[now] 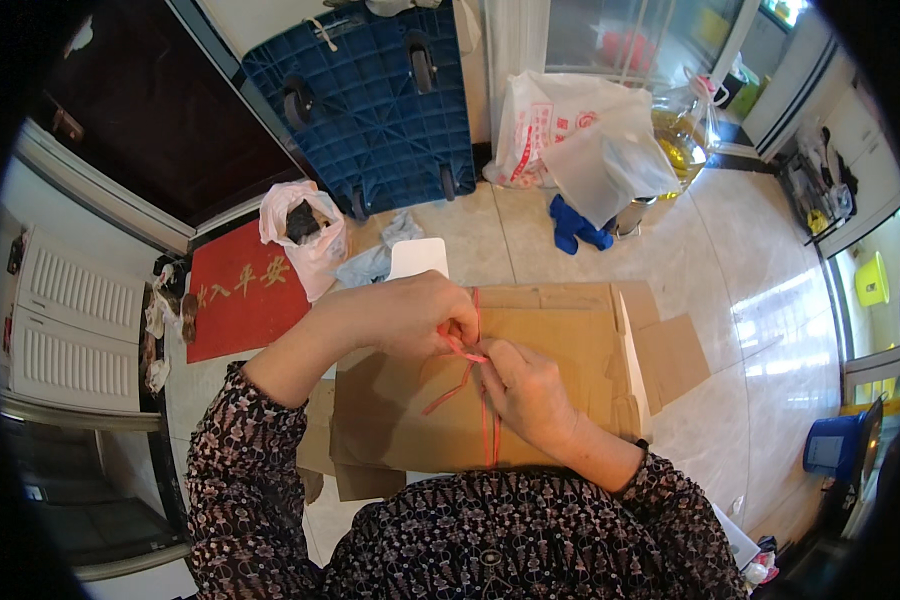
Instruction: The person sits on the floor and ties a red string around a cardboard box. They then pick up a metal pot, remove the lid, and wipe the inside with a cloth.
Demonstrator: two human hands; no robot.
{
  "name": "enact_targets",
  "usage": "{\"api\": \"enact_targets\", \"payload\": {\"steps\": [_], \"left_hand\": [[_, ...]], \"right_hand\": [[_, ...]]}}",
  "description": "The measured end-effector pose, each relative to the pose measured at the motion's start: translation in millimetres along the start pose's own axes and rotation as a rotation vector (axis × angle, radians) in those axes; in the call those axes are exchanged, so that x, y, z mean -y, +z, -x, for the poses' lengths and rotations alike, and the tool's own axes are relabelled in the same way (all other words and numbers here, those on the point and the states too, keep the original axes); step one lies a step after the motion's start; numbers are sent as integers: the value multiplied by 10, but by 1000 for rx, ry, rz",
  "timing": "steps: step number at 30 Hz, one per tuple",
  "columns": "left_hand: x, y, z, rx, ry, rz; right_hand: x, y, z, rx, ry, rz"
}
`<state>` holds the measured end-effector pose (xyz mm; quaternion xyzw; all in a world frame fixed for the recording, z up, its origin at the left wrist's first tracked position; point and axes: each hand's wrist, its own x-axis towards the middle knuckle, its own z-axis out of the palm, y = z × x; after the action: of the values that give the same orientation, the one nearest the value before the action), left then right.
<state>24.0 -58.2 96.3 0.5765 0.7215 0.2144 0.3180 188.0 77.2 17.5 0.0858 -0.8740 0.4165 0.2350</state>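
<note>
A stack of flattened brown cardboard (pixel 555 337) lies before me, with a pink plastic string (pixel 487 427) running around it from front to back. My left hand (pixel 431 315) grips a part of the string above the middle of the stack. Just right of it, my right hand (pixel 529 382) pinches the same string between thumb and forefinger, and a short stretch passes between the two hands. A loose end of string hangs over the cardboard below my left hand. The fingertips partly hide where the strands cross.
Beyond the stack, a blue plastic platform trolley (pixel 375 112) leans on the wall. Near it are a pink plastic bag (pixel 307 232), a red doormat (pixel 244 300), a white printed bag (pixel 540 135), a blue cloth (pixel 577 225) and an oil jug (pixel 679 142). Cardboard pieces (pixel 671 360) lie at right.
</note>
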Motion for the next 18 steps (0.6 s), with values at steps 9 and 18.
{"api": "enact_targets", "payload": {"steps": [9,18], "left_hand": [[-28,163,-195,-3,-61,-237],[1,635,15,-415,-87,54]], "right_hand": [[-20,-43,-1,-11,-4,42],[-56,-146,-36,-148,-127,2]]}}
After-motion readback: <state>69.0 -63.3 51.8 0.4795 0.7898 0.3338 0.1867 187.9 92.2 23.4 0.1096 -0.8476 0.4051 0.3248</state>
